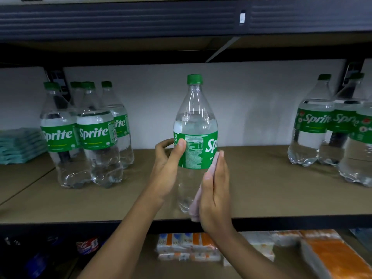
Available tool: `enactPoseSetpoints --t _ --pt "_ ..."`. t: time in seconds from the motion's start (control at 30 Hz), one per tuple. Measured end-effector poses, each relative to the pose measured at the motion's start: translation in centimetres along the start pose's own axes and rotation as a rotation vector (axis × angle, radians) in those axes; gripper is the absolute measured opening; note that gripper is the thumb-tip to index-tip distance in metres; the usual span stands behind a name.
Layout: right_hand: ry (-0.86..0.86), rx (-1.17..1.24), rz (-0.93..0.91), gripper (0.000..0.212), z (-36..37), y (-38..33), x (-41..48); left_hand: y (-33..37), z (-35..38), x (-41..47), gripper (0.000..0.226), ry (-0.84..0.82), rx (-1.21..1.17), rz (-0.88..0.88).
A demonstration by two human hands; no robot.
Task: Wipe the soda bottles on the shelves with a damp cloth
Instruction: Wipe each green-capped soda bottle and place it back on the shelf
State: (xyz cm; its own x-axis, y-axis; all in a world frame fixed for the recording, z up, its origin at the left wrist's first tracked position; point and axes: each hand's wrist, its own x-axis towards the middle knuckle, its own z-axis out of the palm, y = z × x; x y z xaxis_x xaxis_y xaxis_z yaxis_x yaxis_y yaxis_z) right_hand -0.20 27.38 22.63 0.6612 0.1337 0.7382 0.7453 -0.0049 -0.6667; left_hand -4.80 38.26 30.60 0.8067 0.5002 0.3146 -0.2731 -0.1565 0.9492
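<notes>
**Mid-wipe on the middle bottle, two groups waiting**

At the far left of the shelf (271,188) lies a stack of teal packs (20,144). Just beside it stands the left group of Sprite bottles (88,135), upright and close together.

Your left hand (167,168) comes next. Its fingers and thumb are curled round the green label of the middle bottle (195,121) and steady it from the left. That bottle is upright at the near edge of the shelf, well apart from both groups. Whether its base rests on the board or is lifted just clear, I cannot tell.

On the bottle's right side your right hand (215,190) lies flat with its fingers straight. It grips nothing, but presses the pale cloth (194,208) against the label and the clear lower body. Further right the right group of Sprite bottles (314,121) stands near the back wall.

I judge this to be the wiping of one bottle in hand, with the task well short of done, as both groups need the same care. Only the right flank is under the cloth, so the next move calls for turning the bottle in your left hand, or drawing the cloth round it, to cover the rest of the body, neck and cap. Keep the left grip firm, because a damp, smooth bottle near the edge could slip.
</notes>
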Motion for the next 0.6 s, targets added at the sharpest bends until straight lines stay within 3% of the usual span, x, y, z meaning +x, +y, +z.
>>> enactPoseSetpoints --t 0.33,0.5,0.6 --pt "0.059 0.159 0.058 0.041 -1.7 -7.1 11.1 0.0 1.4 -0.2 0.072 -0.009 0.023 0.024" --pt "0.137 0.12 -0.031 0.042 -0.8 -4.6 5.9 0.3 1.4 -0.7 0.073 -0.016 -0.016 0.028" --pt "0.092 0.098 -0.005 0.044 -0.5 -1.5 1.3 0.6 1.1 -0.8 0.078 -0.022 -0.002 0.049"
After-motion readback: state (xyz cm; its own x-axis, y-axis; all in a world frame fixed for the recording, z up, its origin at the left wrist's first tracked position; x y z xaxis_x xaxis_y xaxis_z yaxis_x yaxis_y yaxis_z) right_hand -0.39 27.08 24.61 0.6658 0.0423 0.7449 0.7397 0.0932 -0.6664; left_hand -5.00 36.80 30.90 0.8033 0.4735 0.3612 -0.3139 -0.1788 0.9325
